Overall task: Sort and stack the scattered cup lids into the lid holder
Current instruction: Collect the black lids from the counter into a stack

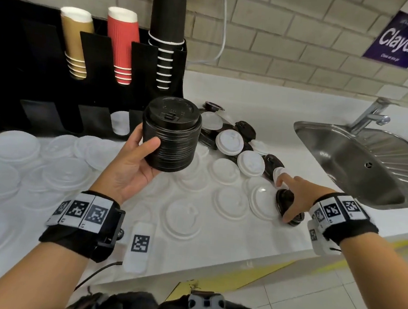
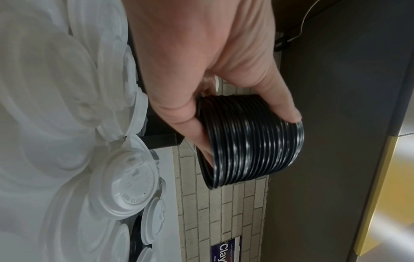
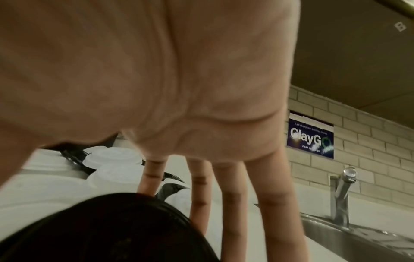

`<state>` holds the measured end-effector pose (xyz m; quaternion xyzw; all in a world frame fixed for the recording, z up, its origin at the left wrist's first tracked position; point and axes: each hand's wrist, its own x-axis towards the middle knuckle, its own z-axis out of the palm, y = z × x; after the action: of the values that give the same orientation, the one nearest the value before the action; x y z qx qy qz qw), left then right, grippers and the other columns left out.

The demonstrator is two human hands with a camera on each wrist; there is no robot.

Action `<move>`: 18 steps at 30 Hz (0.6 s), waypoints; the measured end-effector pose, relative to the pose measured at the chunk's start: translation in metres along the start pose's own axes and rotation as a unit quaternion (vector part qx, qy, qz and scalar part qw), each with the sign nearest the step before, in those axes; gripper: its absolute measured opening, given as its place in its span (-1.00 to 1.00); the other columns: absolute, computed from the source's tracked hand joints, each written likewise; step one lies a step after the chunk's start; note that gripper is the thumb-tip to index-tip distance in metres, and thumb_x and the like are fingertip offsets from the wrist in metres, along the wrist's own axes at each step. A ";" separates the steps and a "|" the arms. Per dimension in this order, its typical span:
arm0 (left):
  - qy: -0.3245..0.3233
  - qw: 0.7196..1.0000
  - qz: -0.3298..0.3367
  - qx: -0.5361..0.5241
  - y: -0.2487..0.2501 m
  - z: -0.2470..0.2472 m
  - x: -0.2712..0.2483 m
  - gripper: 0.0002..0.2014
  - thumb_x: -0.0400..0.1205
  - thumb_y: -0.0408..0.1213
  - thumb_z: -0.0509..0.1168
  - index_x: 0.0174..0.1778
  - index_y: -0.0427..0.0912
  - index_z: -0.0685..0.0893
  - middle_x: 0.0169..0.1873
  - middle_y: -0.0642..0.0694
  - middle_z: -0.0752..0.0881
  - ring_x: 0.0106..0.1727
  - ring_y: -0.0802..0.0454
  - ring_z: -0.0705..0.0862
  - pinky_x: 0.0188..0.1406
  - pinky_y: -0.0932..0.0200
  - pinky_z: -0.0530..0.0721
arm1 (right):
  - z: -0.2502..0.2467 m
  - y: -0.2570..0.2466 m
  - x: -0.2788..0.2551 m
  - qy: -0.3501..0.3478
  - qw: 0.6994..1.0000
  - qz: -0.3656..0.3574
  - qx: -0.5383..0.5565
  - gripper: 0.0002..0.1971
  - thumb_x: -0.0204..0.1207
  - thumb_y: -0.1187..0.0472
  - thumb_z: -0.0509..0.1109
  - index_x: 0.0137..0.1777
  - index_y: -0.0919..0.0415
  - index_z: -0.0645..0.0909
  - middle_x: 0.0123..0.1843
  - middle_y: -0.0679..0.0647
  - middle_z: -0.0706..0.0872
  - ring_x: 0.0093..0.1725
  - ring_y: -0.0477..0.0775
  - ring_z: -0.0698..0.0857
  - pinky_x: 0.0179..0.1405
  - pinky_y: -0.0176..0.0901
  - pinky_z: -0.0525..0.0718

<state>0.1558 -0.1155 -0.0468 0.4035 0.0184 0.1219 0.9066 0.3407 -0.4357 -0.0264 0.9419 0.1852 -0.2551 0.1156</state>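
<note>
My left hand (image 1: 147,154) (image 2: 224,85) grips a tall stack of black lids (image 1: 171,135) (image 2: 257,150) above the counter, thumb on its near side. The black lid holder (image 1: 31,65) stands at the back left; one lower slot holds white lids (image 1: 120,123). My right hand (image 1: 294,196) (image 3: 201,177) reaches down near the counter's front right and pinches a single black lid (image 1: 283,203) (image 3: 100,230) between thumb and index finger. More white lids (image 1: 229,142) and black lids (image 1: 245,131) lie scattered in a heap behind it.
Several clear lids (image 1: 181,217) cover the white counter (image 1: 266,105) from the left to the middle. Gold, red and black cups (image 1: 166,37) fill the holder's upper slots. A steel sink (image 1: 348,157) with a tap (image 1: 371,114) lies to the right.
</note>
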 end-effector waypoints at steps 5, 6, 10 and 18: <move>0.016 1.000 0.007 -0.008 0.001 0.002 0.001 0.11 0.05 -0.03 0.77 0.54 -0.07 0.45 0.40 -0.15 0.64 0.41 -0.11 0.63 0.15 0.03 0.76 | -0.009 -0.002 -0.003 0.028 1.000 -0.011 0.005 -0.21 0.12 -0.05 0.66 0.27 -0.18 0.24 0.03 -0.04 0.46 -0.02 0.12 0.59 -0.18 -0.08 0.57; 0.017 1.000 0.005 -0.010 0.001 0.002 0.002 0.06 0.05 -0.04 0.77 0.50 -0.05 0.49 0.36 -0.13 0.67 0.39 -0.10 0.65 0.11 0.05 0.76 | -0.017 -0.005 -0.006 0.040 0.999 -0.018 0.017 -0.23 0.12 -0.05 0.65 0.25 -0.18 0.26 0.02 -0.04 0.45 -0.03 0.13 0.59 -0.22 -0.09 0.57; 0.003 1.000 -0.005 -0.004 -0.001 0.003 0.003 -0.04 0.06 -0.04 0.77 0.41 -0.03 0.55 0.27 -0.09 0.74 0.33 -0.07 0.70 0.05 0.07 0.77 | -0.054 -0.034 -0.023 0.125 0.969 -0.128 0.168 -0.33 0.17 0.15 0.66 0.18 -0.13 0.34 0.07 0.03 0.48 -0.05 0.10 0.61 -0.05 -0.07 0.68; -0.022 0.998 -0.046 0.029 -0.003 0.000 0.002 -0.07 0.00 -0.08 0.78 0.33 -0.03 0.60 0.15 -0.08 0.78 0.16 -0.03 0.77 -0.06 0.09 0.78 | -0.101 -0.124 -0.063 0.141 0.799 -0.397 0.429 -0.46 0.28 0.17 0.52 0.28 -0.06 0.48 0.18 0.00 0.59 -0.02 -0.03 0.60 0.00 -0.34 0.58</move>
<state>0.1582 -0.1170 -0.0493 0.4312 0.0209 0.0704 0.8993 0.2839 -0.3104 0.0763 0.7646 0.4290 -0.1962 -0.4391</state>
